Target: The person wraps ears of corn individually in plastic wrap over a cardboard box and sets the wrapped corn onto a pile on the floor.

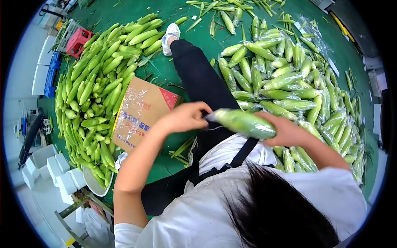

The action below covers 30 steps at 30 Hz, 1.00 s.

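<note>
A green ear of corn (244,123) in its husk, slightly blurred, lies across my lap between my two hands. My right hand (282,129) is wrapped around its thicker end. At the other end, my left hand (186,117) has its fingers pinched together on clear plastic film (213,118) by the tip. How far the film covers this ear is hard to see. Below my left hand stands a cardboard box (142,111) with printed lettering and shiny plastic on its top.
Left of the box is a large heap of unwrapped corn (99,78), some of it in a white basin (93,182). To the right spreads a heap of plastic-wrapped corn (289,87). A red stool (79,42) and white foam boxes (62,173) stand at the left. Loose husks litter the green floor (182,78).
</note>
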Motion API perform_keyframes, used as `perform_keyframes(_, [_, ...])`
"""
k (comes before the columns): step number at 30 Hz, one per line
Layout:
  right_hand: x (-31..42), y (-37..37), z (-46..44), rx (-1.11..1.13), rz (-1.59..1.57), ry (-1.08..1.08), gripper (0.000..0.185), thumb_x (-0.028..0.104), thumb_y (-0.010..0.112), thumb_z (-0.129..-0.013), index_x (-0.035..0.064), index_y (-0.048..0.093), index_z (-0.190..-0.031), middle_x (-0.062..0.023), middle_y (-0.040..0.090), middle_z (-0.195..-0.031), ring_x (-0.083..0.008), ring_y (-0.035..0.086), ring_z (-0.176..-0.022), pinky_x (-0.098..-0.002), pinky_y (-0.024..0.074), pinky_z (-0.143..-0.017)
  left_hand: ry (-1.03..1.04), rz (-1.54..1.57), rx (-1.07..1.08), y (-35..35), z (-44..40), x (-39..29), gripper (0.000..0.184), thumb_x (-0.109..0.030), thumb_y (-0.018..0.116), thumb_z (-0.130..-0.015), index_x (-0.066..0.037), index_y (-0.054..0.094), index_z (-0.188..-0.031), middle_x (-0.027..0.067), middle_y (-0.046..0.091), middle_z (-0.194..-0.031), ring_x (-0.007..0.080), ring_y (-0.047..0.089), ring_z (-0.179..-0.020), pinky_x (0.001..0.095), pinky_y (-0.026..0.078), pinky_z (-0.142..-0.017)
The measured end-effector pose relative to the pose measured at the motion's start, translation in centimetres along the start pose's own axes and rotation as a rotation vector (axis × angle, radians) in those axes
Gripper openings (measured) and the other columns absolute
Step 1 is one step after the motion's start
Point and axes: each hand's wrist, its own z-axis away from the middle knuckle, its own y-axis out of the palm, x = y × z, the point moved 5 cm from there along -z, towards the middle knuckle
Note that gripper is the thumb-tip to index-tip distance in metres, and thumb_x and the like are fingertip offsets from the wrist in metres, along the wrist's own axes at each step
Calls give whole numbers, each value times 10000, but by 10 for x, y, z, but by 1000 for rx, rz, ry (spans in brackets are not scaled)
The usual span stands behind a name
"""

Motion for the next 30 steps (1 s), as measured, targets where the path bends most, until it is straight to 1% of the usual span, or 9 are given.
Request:
perform_keyframes(7, [-282, -27, 162, -1157, 566, 489, 834, 170, 734, -815, 84, 334, -1542, -246, 459, -1485, -403, 456, -1350, -455, 378, -1102, -763, 373, -238, 16, 118, 190, 344, -335, 545, -995, -90, 599, -1230, 7, 611, -829, 93, 561, -641, 246, 479, -579])
perform_keyframes(8, [-211, -48, 136, -1162, 647, 874, 795, 131, 723, -842, 81, 341, -1538, -228, 440, -1504, -391, 424, -1381, -472, 360, -1113, -802, 430, -281, 51, 127, 211, 378, -363, 556, -994, -79, 599, -1240, 23, 624, -832, 93, 582, -674, 243, 486, -590])
perform_keyframes(9, [-173, -65, 103, -1340, 875, 586, 737, 94, 704, -849, 66, 384, -1512, -218, 464, -1488, -386, 435, -1373, -492, 351, -1118, -723, 221, -184, 90, 124, 239, 408, -386, 559, -996, -55, 613, -1228, 52, 664, -895, 128, 633, -776, 288, 532, -667])
perform_keyframes(11, [-125, -75, -3, -1163, 751, -19, 677, 111, 687, -872, 28, 413, -1486, -220, 473, -1479, -387, 425, -1382, -473, 335, -1135, -638, 410, -232, 183, 105, 270, 588, -530, 511, -993, 2, 647, -1205, 138, 705, -1098, 276, 661, -993, 393, 520, -908])
perform_keyframes(15, [-143, 36, -214, -194, -761, 152, 477, 206, 552, -1021, -20, 486, -1435, -123, 598, -1348, -248, 574, -1192, -359, 424, -1067, -756, 629, -433, 208, 93, 220, 665, -580, 406, -984, -6, 741, -992, 286, 687, -1001, 463, 635, -1009, 475, 489, -916])
perform_keyframes(16, [-87, 77, -257, 97, -364, 234, 474, 186, 561, -1009, -23, 478, -1426, -146, 599, -1309, -252, 564, -1171, -330, 442, -1012, -783, 676, -470, 195, 95, 211, 585, -534, 425, -987, -48, 751, -991, 259, 695, -978, 454, 644, -967, 501, 502, -875])
perform_keyframes(19, [-86, 177, -350, 289, 548, -574, 342, 140, 606, -898, 132, 655, -1236, -151, 631, -1234, -290, 561, -1223, -425, 434, -1044, -791, 576, -416, 197, 93, 210, 490, -450, 449, -984, -71, 734, -859, 231, 696, -859, 440, 666, -829, 531, 532, -771])
perform_keyframes(22, [-83, 206, -374, 364, 988, -315, 473, 293, 647, -869, 171, 610, -1325, -138, 459, -1481, -282, 347, -1442, -603, 242, -1147, -829, 473, -367, 166, 103, 206, 461, -420, 460, -984, -72, 718, -824, 226, 691, -826, 446, 661, -783, 547, 530, -740])
perform_keyframes(30, [-131, 157, -310, 24, 976, 193, 531, 244, 581, -905, 268, 502, -1429, -143, 352, -1558, -332, 371, -1427, -591, 299, -1131, -812, 214, -498, 54, 148, 277, 410, -362, 484, -977, -65, 701, -796, 231, 678, -760, 438, 663, -716, 561, 528, -685])
